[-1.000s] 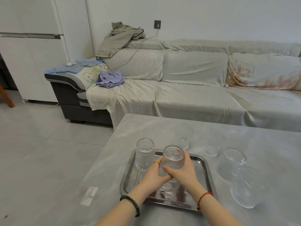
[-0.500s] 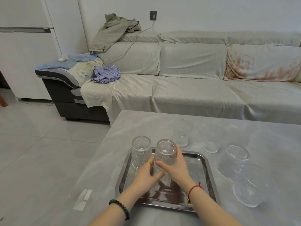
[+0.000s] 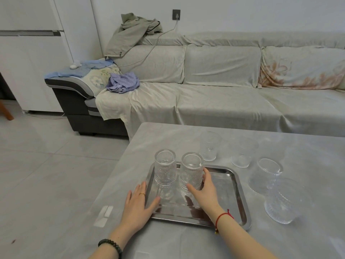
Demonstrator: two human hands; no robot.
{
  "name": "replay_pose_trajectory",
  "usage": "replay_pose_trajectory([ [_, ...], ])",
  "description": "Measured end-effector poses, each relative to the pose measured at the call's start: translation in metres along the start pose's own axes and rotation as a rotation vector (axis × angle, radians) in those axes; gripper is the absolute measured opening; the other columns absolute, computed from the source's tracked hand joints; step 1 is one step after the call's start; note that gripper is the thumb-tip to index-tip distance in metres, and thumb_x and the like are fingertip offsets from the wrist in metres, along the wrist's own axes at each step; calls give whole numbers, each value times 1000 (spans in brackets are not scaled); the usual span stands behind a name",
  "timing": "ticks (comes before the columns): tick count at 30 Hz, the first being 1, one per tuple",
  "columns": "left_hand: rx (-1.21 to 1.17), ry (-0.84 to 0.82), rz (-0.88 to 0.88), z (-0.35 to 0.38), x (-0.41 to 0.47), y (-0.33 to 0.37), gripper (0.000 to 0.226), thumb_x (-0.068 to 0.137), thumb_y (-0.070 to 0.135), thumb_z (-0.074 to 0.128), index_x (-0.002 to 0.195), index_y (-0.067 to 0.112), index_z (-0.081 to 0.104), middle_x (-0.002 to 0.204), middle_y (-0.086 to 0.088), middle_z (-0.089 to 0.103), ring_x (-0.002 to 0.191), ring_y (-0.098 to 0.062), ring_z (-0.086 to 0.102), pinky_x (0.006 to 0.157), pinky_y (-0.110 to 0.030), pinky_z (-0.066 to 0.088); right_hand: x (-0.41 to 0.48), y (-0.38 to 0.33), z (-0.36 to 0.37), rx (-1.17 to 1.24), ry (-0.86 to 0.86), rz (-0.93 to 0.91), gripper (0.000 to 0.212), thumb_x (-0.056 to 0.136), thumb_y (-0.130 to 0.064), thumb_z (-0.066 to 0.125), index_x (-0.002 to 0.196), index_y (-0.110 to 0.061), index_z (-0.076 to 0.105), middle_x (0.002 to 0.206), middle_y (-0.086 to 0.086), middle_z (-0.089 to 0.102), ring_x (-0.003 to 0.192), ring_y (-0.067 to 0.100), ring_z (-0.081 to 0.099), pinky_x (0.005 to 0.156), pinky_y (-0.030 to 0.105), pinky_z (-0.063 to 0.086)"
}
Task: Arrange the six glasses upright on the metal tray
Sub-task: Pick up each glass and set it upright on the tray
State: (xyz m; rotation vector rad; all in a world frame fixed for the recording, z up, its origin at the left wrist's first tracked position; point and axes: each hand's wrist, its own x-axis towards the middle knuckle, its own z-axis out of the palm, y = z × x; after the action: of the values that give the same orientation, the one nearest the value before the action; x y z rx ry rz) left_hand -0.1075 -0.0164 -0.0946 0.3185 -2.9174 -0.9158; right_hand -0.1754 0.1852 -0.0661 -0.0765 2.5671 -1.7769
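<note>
One head-worn view, looking forward and down; table [image 3: 186,240] close below, sofa [image 3: 224,101] beyond

grey table [image 3: 186,139] | metal tray [image 3: 240,193] near front edge | four glasses [image 3: 209,146] on tabletop beside tray

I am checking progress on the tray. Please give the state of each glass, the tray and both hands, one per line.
Metal tray: flat on table, holds two glasses.
Left tray glass: upright, free.
Right tray glass: upright, held.
Far glass: upright, off tray.
Second far glass: upright, off tray.
Two near glasses: off tray, touching; look tilted.
Left hand: open, on tray edge.
Right hand: gripping right tray glass.
</note>
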Motion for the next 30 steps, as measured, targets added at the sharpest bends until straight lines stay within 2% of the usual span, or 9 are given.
replay_pose_trajectory([
  [3,-37,-17,33,-2,-2,-2,82,85,61,36,144,15,3,156,0,9,142,-7,3,116,-29,-7,5,-1,3,-4,5,12,78,73,-17,73,137,-18,28,138,7,48,126,22,45,106,36,37],
  [8,60,-73,115,-9,-8,-10,100,71,75,38,144,20,-1,155,7,6,140,-2,2,112,-22,-9,8,0,1,-24,-25,1,83,73,-23,74,140,-17,25,142,7,43,131,22,40,110,39,34],
  [11,99,-94,189,-14,-11,-13,116,56,87,37,143,24,-7,146,20,1,133,8,-3,113,-22,-8,14,-5,-12,31,-86,-17,90,68,-39,76,140,-21,24,143,2,39,128,15,38,107,34,33],
  [13,106,-94,199,-14,-12,-13,121,52,88,41,140,26,-13,143,23,-3,131,10,-6,114,-23,-7,24,-11,-25,72,-31,-31,86,66,-53,68,137,-25,27,143,2,39,126,14,38,102,31,33],
  [16,93,-100,195,-14,-13,-13,122,50,87,47,132,31,-25,143,26,-6,132,10,-9,115,-23,-7,54,-16,-46,101,128,-36,77,72,-40,70,135,-24,29,143,8,39,126,21,41,106,39,36],
  [18,88,-106,189,-14,-11,-14,122,49,88,46,129,32,-27,144,26,-6,133,9,-9,115,-23,-7,75,-16,-55,84,170,-32,83,72,-31,74,138,-21,24,144,10,35,129,25,39,107,42,35],
  [21,94,-107,172,-12,-8,-18,125,45,91,42,131,30,-26,146,23,-6,134,9,-9,114,-21,-9,105,-12,-54,67,177,16,94,69,-25,77,141,-20,16,149,12,29,134,29,32,111,45,30],
  [25,73,-105,168,-10,-5,-21,124,45,91,43,133,32,-22,148,23,-4,133,12,-8,106,-9,-17,130,-2,-33,86,192,67,101,64,-18,81,140,-18,15,148,12,30,135,31,31,112,45,27],
  [30,69,-89,168,-12,-7,-18,126,46,89,45,141,27,-11,146,24,-4,133,12,-6,110,-15,-13,145,6,-23,49,282,106,95,62,-19,82,136,-15,22,143,14,37,130,34,38,107,41,33],
])
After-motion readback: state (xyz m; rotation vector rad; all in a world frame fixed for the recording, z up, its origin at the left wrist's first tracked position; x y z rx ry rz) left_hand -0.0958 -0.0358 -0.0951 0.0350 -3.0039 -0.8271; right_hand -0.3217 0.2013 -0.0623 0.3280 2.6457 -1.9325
